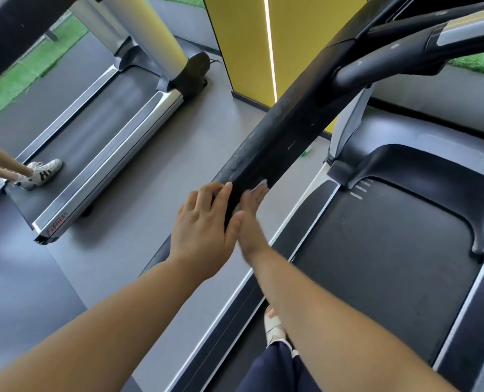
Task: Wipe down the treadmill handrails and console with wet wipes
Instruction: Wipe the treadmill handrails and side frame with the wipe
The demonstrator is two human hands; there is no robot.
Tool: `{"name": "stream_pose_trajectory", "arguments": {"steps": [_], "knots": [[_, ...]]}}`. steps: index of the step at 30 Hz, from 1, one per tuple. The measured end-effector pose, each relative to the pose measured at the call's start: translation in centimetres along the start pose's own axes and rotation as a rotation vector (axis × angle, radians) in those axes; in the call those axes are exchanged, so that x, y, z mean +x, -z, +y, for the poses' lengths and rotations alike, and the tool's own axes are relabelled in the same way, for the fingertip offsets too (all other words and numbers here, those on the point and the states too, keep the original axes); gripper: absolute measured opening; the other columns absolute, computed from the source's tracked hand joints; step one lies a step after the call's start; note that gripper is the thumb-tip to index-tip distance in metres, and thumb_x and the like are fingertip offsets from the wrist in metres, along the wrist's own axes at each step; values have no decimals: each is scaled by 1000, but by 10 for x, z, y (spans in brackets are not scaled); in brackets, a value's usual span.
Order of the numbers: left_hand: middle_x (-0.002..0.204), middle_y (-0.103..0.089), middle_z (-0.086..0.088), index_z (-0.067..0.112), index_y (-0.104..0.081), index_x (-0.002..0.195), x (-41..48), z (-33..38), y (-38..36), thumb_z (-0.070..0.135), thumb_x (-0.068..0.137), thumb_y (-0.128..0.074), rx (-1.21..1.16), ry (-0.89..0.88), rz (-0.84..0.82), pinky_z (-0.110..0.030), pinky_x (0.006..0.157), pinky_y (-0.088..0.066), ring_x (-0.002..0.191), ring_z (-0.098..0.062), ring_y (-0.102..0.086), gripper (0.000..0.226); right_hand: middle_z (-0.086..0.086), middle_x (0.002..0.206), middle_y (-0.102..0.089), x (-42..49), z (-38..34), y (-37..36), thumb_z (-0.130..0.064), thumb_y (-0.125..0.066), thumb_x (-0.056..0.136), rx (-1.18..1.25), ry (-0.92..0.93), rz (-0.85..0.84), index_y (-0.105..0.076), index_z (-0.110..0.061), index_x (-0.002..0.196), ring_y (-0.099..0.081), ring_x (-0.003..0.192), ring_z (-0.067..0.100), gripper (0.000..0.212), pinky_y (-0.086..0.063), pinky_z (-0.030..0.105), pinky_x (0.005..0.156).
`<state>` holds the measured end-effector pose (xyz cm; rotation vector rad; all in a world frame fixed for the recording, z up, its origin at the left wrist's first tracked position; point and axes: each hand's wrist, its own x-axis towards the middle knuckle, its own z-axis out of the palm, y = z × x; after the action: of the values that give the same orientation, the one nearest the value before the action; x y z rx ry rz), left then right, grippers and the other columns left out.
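Left grip (204, 222): fingers extended, laid flat on the left face of the black handrail (277, 137) near its lower end. Right grip (250, 219): blurred, fingers extended, pressing a white wipe (261, 183) against the handrail's right face. The two grips touch at the thumbs. The belt (376, 250) lies below, to the right

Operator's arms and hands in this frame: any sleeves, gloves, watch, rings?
The left forearm and right forearm are bare as far as the frame edge, so no sleeves show. The left hand and right hand are ungloved, with no watch, band or ring visible. The right hand is motion-blurred, so small details there cannot be told.
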<state>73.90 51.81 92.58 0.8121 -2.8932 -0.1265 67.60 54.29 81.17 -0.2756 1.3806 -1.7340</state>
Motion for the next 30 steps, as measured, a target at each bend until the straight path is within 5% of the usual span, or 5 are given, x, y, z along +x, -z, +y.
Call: {"name": "stream_pose_trajectory", "arguments": {"steps": [6, 9, 11, 18, 30], "knots": [[138, -49, -11, 4, -51, 135, 40, 8, -1, 48, 91, -29, 9, -170, -40, -45, 102, -40, 126, -26, -38, 66, -11, 160, -1, 70, -42, 45, -100, -25, 59, 68, -82, 243, -5, -42, 150, 3, 146, 7, 110, -2, 46, 119], [147, -41, -7, 7, -41, 143, 55, 12, 2, 55, 89, -17, 2, -183, -101, -40, 110, -31, 134, -27, -36, 75, -9, 160, 2, 34, -12, 14, -85, -21, 79, 88, 22, 159, 0, -40, 150, 5, 146, 8, 87, -5, 43, 120], [140, -50, -8, 6, -50, 137, 55, 11, 3, 50, 91, -19, 15, -216, -78, -40, 103, -40, 124, -30, -49, 71, -6, 161, -4, 20, 20, 1, -81, -21, 85, 66, 27, 80, -6, -42, 150, 0, 147, 11, 77, -12, 49, 119], [127, -62, -2, 10, -63, 124, 58, -3, -2, 44, 89, -36, -33, -261, 4, -37, 87, -51, 102, -27, -63, 55, -9, 158, -19, 87, -25, 49, -98, -35, 60, 315, -56, 181, -11, -42, 149, -20, 144, 15, 108, -17, 47, 118], [120, -66, -4, 9, -66, 119, 60, 1, -3, 40, 91, -37, -21, -263, 42, -37, 82, -54, 95, -28, -65, 51, -17, 159, 1, 86, -21, 47, -94, -25, 69, 40, 50, 212, -5, -49, 148, 6, 145, 3, 93, -1, 46, 119]]}}
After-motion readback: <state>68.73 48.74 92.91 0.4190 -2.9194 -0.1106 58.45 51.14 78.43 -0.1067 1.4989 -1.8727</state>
